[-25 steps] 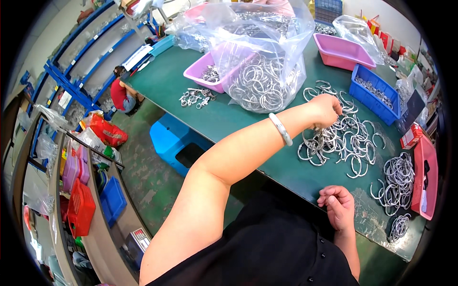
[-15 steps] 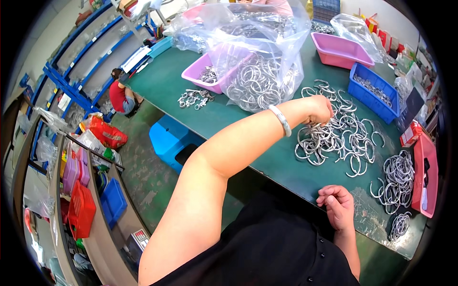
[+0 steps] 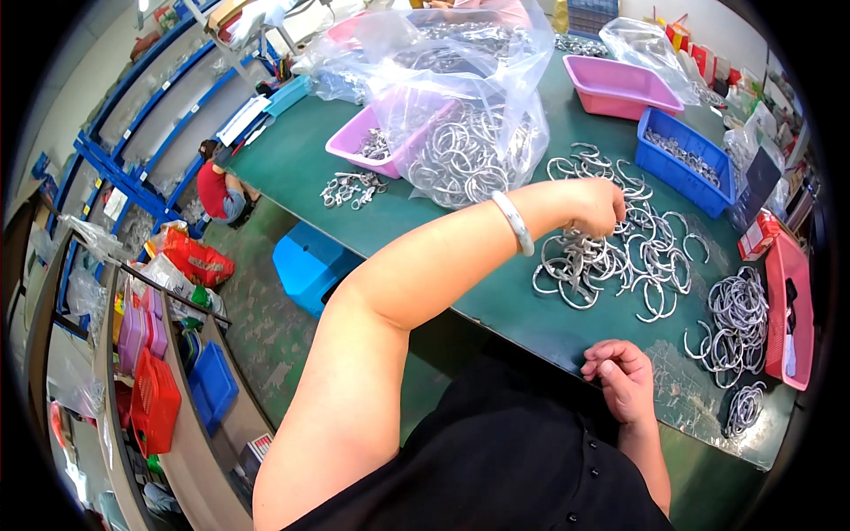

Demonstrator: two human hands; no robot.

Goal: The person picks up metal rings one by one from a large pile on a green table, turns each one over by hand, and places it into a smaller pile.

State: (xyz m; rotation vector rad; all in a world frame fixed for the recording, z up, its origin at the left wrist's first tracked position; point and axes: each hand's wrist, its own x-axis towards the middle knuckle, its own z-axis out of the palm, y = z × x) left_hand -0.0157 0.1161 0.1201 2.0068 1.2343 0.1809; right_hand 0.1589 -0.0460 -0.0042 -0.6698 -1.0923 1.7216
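My left arm reaches across the green table [image 3: 496, 301], a pale bangle [image 3: 513, 223] around its wrist. My left hand [image 3: 598, 208] is closed, knuckles up, over a spread pile of open silver metal rings [image 3: 651, 257]; its fingertips are hidden, so whatever they grip cannot be made out. At the table's front edge, my right hand [image 3: 624, 376] has its fingers curled and its thumb against them, with nothing visible inside. To its right lie a heap of similar rings [image 3: 737, 319] and a smaller bundle [image 3: 745, 407].
A clear plastic bag full of rings [image 3: 478, 150] bulges beside a pink bin [image 3: 350, 143]. Small metal parts [image 3: 351, 188] lie near it. Further right are a pink tray [image 3: 620, 88], a blue bin of small parts [image 3: 682, 164] and a red-pink basket [image 3: 791, 310]. A person in red [image 3: 217, 190] crouches by the shelves.
The whole view has shifted slightly. My left hand stays at the ring pile, a little further right over it, fingers closed. My right hand keeps its curled pose at the table edge.
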